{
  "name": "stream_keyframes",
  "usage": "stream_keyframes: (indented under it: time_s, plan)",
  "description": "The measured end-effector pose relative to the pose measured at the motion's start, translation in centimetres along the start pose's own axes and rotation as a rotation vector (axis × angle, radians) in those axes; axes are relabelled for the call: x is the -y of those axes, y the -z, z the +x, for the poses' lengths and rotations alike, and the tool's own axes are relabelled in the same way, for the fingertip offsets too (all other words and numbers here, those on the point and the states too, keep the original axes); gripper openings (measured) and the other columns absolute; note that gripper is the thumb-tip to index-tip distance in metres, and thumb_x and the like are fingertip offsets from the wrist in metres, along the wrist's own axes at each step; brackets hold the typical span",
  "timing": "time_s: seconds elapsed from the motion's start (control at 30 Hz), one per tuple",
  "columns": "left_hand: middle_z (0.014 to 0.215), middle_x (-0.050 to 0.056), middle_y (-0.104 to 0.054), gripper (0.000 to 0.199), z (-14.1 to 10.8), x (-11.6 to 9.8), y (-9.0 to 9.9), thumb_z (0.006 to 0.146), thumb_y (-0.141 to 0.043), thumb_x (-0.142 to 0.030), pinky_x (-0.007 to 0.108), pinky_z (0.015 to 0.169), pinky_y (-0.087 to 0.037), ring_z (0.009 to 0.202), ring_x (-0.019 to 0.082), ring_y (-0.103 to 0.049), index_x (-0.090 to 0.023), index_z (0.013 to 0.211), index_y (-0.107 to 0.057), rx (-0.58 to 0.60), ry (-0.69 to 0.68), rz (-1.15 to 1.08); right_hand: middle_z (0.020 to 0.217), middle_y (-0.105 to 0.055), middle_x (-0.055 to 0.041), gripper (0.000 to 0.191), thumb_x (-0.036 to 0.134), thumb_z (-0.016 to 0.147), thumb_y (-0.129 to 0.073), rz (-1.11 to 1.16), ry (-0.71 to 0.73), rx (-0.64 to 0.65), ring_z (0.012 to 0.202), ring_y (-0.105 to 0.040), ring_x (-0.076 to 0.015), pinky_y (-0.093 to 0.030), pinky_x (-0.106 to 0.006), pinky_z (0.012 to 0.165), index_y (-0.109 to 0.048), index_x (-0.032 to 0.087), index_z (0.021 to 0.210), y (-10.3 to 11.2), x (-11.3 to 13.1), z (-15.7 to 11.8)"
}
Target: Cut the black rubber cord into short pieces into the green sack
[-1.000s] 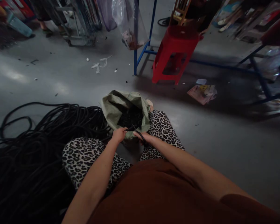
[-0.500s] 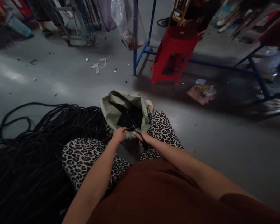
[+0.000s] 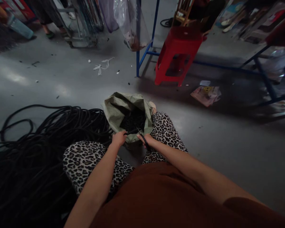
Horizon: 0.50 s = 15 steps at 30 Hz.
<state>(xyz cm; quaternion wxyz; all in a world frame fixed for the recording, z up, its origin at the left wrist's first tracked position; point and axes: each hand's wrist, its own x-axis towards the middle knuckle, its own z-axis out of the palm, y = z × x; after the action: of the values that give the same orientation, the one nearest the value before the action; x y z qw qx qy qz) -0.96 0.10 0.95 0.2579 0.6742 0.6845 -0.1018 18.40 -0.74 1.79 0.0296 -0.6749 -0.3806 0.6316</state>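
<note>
My left hand [image 3: 119,138] is closed around a black cord [image 3: 131,131], whose end sticks out to the right over the mouth of a green woven sack [image 3: 112,115]. In my right hand [image 3: 146,139] is a pair of scissors [image 3: 146,143] with dark handles; the blades point up and left, close to the cord's end. Short black pieces [image 3: 133,119] lie inside the sack, which stands between my knees. To the left, a big heap of long black cord [image 3: 45,139] is spread over the floor.
A red plastic stool [image 3: 178,53] stands ahead, by a blue metal frame [image 3: 138,60] with a clear plastic bag [image 3: 133,25] hanging on it. A crumpled pink packet [image 3: 206,95] lies right of the stool. Other people's legs show at the top.
My left hand has shifted slightly left with the cord, away from the scissors. My right hand has barely moved, and the sack stays in place.
</note>
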Motion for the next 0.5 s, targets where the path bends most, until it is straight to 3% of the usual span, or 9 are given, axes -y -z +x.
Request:
stream_keyframes:
  time_s: [0.13,0.5]
  plan:
    - [0.109,0.006,-0.064,0.035,0.14,-0.11,-0.11,0.082,-0.044,-0.033,0.036,0.084,-0.042,0.103,0.024,-0.057,-0.027,0.113,-0.058,0.013,-0.006,0.015,0.043,-0.047,-0.001,0.045,0.056,0.078,-0.053,-0.118,0.03,-0.005,0.033,-0.048,-0.0121,-0.037,-0.021,0.031,-0.05,0.015,0.061,-0.02,-0.34,0.3]
    - [0.107,0.007,-0.065,0.033,0.1,-0.25,-0.07,0.081,-0.046,-0.033,0.037,0.085,-0.041,0.102,0.025,-0.058,-0.028,0.11,-0.06,0.032,0.001,0.029,0.041,-0.044,0.0005,0.039,0.051,0.08,-0.054,-0.157,0.013,0.025,0.035,-0.047,-0.0129,-0.038,-0.021,0.034,-0.05,0.016,0.063,0.19,-0.42,0.33]
